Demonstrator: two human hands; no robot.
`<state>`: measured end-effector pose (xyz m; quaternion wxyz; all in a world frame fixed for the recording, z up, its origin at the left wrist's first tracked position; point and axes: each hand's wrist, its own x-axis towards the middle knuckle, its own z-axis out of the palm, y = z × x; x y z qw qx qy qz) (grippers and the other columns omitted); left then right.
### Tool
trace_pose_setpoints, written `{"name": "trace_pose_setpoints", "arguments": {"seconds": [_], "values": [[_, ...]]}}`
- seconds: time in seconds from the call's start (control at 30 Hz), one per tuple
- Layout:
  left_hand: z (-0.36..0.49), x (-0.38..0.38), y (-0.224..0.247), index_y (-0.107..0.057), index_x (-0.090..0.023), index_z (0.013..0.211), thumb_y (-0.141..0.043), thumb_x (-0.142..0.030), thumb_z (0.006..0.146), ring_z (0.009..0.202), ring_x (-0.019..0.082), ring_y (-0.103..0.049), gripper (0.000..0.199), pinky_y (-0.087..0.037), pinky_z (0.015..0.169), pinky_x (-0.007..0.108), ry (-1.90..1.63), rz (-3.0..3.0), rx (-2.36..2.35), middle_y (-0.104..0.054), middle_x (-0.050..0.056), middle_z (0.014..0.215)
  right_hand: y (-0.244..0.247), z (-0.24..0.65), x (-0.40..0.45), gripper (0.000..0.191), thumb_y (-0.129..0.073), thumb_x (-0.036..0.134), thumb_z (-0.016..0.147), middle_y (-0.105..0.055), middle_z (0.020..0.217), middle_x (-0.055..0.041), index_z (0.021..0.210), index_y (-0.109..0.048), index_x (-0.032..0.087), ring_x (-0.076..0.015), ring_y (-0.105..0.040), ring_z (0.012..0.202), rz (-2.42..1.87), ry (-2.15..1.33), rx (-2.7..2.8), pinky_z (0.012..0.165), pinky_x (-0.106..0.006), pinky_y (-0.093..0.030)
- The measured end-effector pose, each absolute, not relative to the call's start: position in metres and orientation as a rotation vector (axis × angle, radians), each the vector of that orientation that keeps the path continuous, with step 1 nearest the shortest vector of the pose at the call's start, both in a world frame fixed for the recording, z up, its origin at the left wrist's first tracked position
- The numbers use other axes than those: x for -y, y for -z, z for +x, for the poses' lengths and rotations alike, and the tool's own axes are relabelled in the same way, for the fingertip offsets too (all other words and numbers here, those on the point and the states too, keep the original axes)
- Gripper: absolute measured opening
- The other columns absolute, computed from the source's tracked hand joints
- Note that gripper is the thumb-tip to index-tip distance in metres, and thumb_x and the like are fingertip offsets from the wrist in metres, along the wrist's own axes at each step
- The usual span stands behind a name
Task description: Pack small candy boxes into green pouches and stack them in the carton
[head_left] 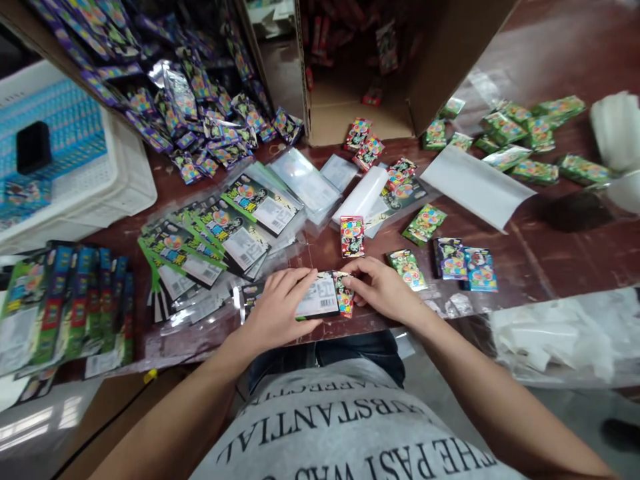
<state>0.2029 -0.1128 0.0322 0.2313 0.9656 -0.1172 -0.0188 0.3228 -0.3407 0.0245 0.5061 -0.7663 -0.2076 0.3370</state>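
Note:
My left hand [283, 300] grips a printed clear plastic sleeve [320, 298] at the table's front edge, fingers across the top and thumb along the near side. At the sleeve's right end, my right hand [377, 288] pinches a small colourful box [345, 303], partly covered by the sleeve and my fingers. Just beyond them is a small red box [352, 236]. Right of my right hand are a green box [406, 269], a purple box [450, 258] and a blue box [481, 269]. A fan of printed sleeves [230, 230] lies beyond my left hand.
Purple packets spill from a carton [250, 40] at back left. Another open carton [360, 123] holds red boxes. A white crate [135, 180] stands left, with filled packs [65, 300] nearer. Green boxes [537, 170] and a white sheet [475, 187] lie right.

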Motion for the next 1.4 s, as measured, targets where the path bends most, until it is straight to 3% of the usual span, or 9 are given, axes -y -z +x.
{"name": "trace_pose_setpoints", "arguments": {"seconds": [0.1,0.3,0.57,0.77,0.8,0.93,1.07,1.2,1.4], "values": [[0.2,0.115,-0.032,-0.031,-0.026,0.154,-0.073,-0.033,0.082,0.129,0.033,-0.048,0.085,-0.038,0.108,0.05,0.031,2.665,0.318,-0.052,0.012,0.143,-0.026,0.323,0.343,0.021,-0.06,0.04,0.094,-0.066,0.094,-0.0044,0.1,-0.067,0.021,-0.0117,-0.061,0.059,-1.916,-0.78,0.473,0.059,-0.032,-0.056],[0.201,0.111,-0.036,-0.034,-0.022,0.152,-0.073,-0.029,0.082,0.128,0.033,-0.048,0.08,-0.039,0.107,0.049,0.013,2.678,0.354,-0.052,0.014,0.141,-0.037,0.331,0.339,0.014,-0.06,0.025,0.095,-0.069,0.097,-0.0043,0.102,-0.072,0.024,-0.0194,-0.064,0.099,-1.972,-0.581,0.816,0.091,-0.039,-0.053],[0.194,0.104,-0.036,-0.031,-0.027,0.153,-0.07,-0.025,0.082,0.128,0.033,-0.048,0.081,-0.038,0.108,0.049,-0.028,2.636,0.393,-0.051,0.012,0.142,-0.042,0.326,0.346,0.018,-0.057,0.035,0.098,-0.061,0.093,-0.0009,0.105,-0.065,0.02,-0.0095,-0.063,0.064,-1.615,-1.006,0.503,0.062,-0.028,-0.059],[0.2,0.111,-0.037,-0.038,-0.024,0.15,-0.073,-0.027,0.077,0.126,0.033,-0.05,0.081,-0.039,0.106,0.049,0.102,2.658,0.415,-0.055,0.011,0.139,-0.036,0.329,0.345,0.012,-0.059,0.023,0.097,-0.06,0.102,-0.0053,0.101,-0.069,0.022,-0.017,-0.065,0.095,-1.942,-0.732,0.859,0.091,-0.037,-0.056],[0.202,0.111,-0.037,-0.039,-0.023,0.15,-0.073,-0.028,0.076,0.126,0.033,-0.051,0.081,-0.04,0.105,0.049,0.118,2.661,0.406,-0.055,0.011,0.138,-0.037,0.328,0.345,0.013,-0.063,0.027,0.095,-0.06,0.106,-0.0062,0.106,-0.068,0.021,-0.0185,-0.065,0.098,-1.966,-0.725,0.905,0.094,-0.039,-0.055],[0.204,0.111,-0.039,-0.041,-0.023,0.149,-0.074,-0.033,0.076,0.126,0.033,-0.052,0.081,-0.039,0.105,0.05,0.126,2.673,0.363,-0.054,0.012,0.141,-0.043,0.319,0.351,0.073,-0.081,0.043,0.079,-0.053,0.131,-0.0143,0.14,-0.048,0.018,-0.0284,-0.064,0.109,-2.11,-0.696,1.005,0.098,-0.047,-0.054],[0.202,0.11,-0.041,-0.04,-0.024,0.149,-0.073,-0.035,0.077,0.129,0.032,-0.05,0.08,-0.037,0.106,0.05,0.152,2.675,0.357,-0.053,0.011,0.145,-0.044,0.316,0.364,0.064,-0.067,0.039,0.09,-0.055,0.13,-0.0156,0.145,-0.042,0.019,-0.0302,-0.06,0.118,-2.18,-0.544,1.141,0.102,-0.049,-0.052],[0.203,0.109,-0.041,-0.043,-0.023,0.147,-0.072,-0.035,0.079,0.13,0.03,-0.05,0.075,-0.036,0.107,0.049,0.158,2.662,0.351,-0.053,0.01,0.146,-0.039,0.316,0.368,0.081,-0.074,0.051,0.082,-0.052,0.136,-0.0201,0.147,-0.042,0.014,-0.0359,-0.053,0.125,-2.2,-0.457,1.327,0.106,-0.055,-0.048],[0.202,0.103,-0.043,-0.04,-0.022,0.149,-0.074,-0.038,0.079,0.132,0.029,-0.049,0.079,-0.034,0.11,0.048,0.191,2.651,0.333,-0.052,0.01,0.148,-0.034,0.324,0.374,0.088,-0.075,0.039,0.08,-0.049,0.136,-0.0182,0.155,-0.033,0.016,-0.0315,-0.053,0.125,-2.0,-0.59,1.389,0.104,-0.049,-0.05]]}}
